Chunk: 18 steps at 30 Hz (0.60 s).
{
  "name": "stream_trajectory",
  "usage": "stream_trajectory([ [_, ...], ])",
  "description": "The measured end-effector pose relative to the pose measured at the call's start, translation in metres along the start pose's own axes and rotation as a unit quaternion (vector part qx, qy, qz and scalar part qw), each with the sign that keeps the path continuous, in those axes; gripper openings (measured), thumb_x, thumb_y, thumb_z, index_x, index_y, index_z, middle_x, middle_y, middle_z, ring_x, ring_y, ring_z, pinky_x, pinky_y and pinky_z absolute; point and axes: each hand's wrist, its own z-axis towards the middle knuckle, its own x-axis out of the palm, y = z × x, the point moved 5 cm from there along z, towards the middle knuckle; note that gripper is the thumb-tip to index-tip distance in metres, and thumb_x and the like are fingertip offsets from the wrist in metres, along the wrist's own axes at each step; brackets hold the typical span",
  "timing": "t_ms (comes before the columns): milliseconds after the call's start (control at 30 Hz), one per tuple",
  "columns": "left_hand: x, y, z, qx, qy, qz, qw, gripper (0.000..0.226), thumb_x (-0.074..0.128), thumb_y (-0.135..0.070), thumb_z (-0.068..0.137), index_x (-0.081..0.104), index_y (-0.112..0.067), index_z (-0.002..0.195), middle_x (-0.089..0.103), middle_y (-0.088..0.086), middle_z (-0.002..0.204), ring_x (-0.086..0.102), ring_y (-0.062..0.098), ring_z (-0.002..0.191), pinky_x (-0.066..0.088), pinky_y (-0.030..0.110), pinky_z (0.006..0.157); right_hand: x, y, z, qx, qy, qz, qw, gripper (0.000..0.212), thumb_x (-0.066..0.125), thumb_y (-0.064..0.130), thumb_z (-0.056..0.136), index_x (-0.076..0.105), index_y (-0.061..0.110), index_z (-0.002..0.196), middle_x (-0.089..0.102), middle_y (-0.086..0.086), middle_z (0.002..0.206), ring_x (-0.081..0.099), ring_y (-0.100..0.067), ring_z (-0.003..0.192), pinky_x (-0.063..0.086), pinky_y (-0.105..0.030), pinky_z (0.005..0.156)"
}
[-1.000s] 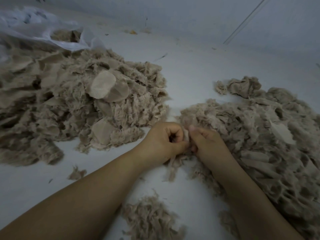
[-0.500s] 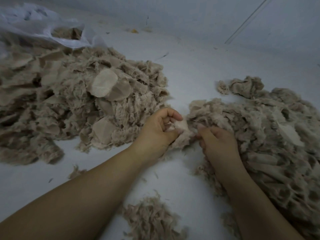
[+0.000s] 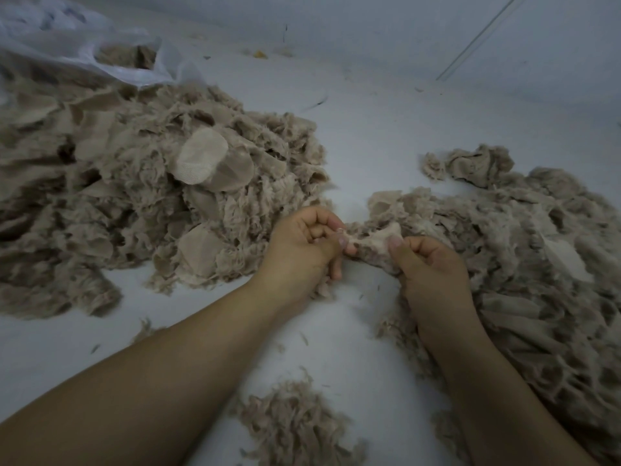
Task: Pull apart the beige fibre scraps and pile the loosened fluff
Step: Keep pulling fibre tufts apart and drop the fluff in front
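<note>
A beige fibre scrap (image 3: pixel 373 242) is stretched between my two hands over the white surface. My left hand (image 3: pixel 302 245) pinches its left end with curled fingers. My right hand (image 3: pixel 426 264) pinches its right end between thumb and fingers. A large heap of beige scraps and fluff (image 3: pixel 134 196) lies to the left. Another broad heap (image 3: pixel 521 257) spreads to the right, touching my right hand. A small tuft of loosened fluff (image 3: pixel 295 425) lies near the bottom between my forearms.
A white plastic bag (image 3: pixel 84 48) with beige material inside lies at the back left. A pale wall (image 3: pixel 437 35) runs along the back. Loose fibres (image 3: pixel 144 326) dot the white surface (image 3: pixel 369 136).
My hands have drawn apart, and the scrap is now stretched between them. One second ago they were close together over it, nearer to me.
</note>
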Motion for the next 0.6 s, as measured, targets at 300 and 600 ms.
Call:
stream_trajectory([
  [300, 0.0036, -0.0067, -0.0046, -0.03, 0.081, 0.005, 0.996, 0.02, 0.053, 0.005, 0.064, 0.064, -0.012, 0.061, 0.055, 0.016, 0.047, 0.031, 0.013, 0.026, 0.024, 0.012, 0.035, -0.0067, -0.0032, 0.0006, 0.015, -0.05, 0.062, 0.997, 0.031, 0.061, 0.024, 0.098, 0.055, 0.019, 0.068, 0.04, -0.002, 0.053, 0.03, -0.017, 0.05, 0.029, -0.029, 0.051],
  [600, 0.007, -0.0046, -0.0058, -0.048, 0.104, -0.042, 0.993, 0.019, 0.061, -0.023, 0.091, 0.064, -0.004, 0.091, 0.057, 0.013, 0.068, 0.042, 0.017, 0.038, 0.033, 0.019, 0.037, -0.0033, 0.0023, 0.0003, -0.001, -0.028, 0.064, 0.998, 0.012, 0.07, 0.007, 0.088, 0.061, 0.015, 0.089, 0.056, -0.015, 0.071, 0.047, -0.023, 0.064, 0.041, -0.036, 0.059],
])
